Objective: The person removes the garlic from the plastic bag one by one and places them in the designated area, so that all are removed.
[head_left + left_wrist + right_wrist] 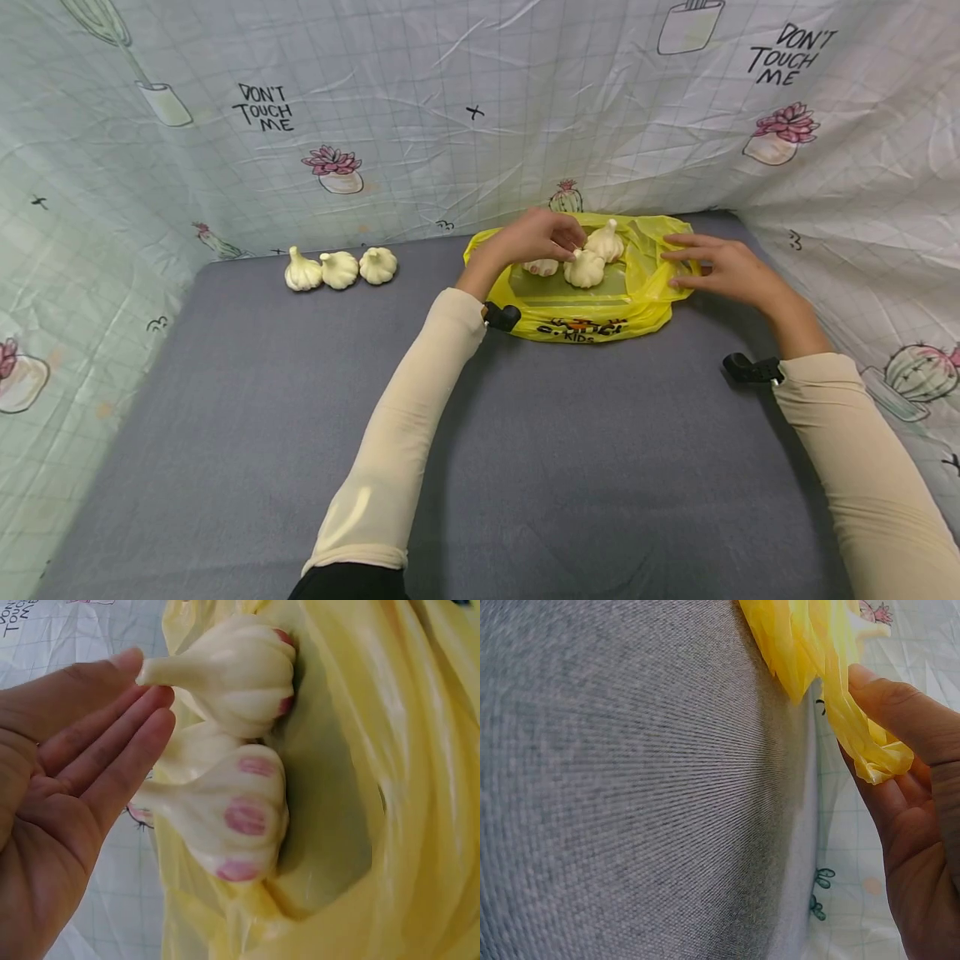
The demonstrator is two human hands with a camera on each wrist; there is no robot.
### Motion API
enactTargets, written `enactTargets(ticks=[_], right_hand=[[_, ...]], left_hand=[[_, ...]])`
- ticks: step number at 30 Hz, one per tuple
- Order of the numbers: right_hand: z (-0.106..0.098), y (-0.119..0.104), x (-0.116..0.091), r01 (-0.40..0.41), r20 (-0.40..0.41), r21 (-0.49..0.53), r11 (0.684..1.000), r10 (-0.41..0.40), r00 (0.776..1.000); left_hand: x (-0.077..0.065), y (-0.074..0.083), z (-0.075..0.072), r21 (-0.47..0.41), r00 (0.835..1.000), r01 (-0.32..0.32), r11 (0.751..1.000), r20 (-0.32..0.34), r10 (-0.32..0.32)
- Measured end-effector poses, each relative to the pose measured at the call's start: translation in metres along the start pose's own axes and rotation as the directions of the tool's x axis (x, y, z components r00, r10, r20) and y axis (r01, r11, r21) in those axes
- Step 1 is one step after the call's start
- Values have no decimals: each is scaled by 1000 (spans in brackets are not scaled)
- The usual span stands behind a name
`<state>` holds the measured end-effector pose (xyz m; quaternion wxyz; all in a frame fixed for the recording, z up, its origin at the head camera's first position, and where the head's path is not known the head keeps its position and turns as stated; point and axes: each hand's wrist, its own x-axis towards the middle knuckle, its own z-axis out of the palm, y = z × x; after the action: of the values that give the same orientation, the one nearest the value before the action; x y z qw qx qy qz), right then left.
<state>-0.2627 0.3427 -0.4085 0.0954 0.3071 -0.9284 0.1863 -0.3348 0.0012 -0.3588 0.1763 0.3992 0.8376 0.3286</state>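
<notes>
A yellow plastic bag lies with its mouth spread at the back right of the table, and three garlic bulbs show inside it. My left hand reaches over the bag's left side. Its thumb and fingertips pinch the stem of one garlic bulb, which hangs over the bag's opening. Another garlic bulb sits beside it, and a third is partly hidden behind. At the bag's right edge, my right hand holds the crumpled yellow plastic between thumb and fingers.
Three more garlic bulbs stand in a row near the back left edge of the grey table. A patterned cloth hangs behind the table and along its sides.
</notes>
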Motion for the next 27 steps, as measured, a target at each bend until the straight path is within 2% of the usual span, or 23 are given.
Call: enactTargets(ticks=[4,14,23,27], right_hand=[[0,1,-1,-3,0,8,1000,3,1000],[0,0,-2,-31,2,13,999,31,1000],[1,1,-1,-19,3,7,1000,19,1000],[1,1,-2,-18,7,5,1000,18,1000]], left_hand=[[4,1,1,-24,1000,13,1000,8,-13],[10,-4,9,-69,999,-22,997,-48,19],[16,-8,15,-66,998,-37,997,-44,34],[16,-9,18,-46,997,-62,997,-42,60]])
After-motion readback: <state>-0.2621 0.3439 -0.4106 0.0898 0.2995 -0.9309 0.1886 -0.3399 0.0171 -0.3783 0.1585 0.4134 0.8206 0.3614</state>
